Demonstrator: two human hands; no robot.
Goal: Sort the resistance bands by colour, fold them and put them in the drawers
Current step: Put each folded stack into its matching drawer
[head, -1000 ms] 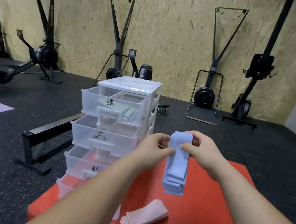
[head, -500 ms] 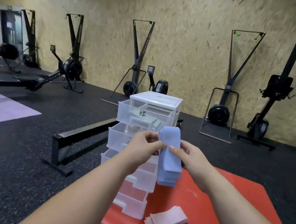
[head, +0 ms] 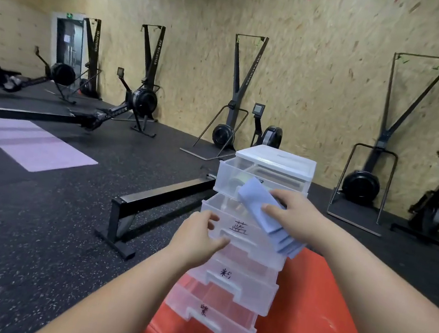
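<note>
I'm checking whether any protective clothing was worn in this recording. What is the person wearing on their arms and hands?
Nothing that shows. The left forearm and right forearm are bare right to the frame's edge, with no sleeve or cuff in view. The left hand and right hand wear no gloves, and no watch, ring, bracelet or wristband is visible on either.

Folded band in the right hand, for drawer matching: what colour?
The folded band is light blue; head view.

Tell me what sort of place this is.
Most likely a gym or fitness studio: black rowing machines on a black speckled rubber floor, tall black ski machines along the chipboard wall, and a purple exercise mat.
</note>
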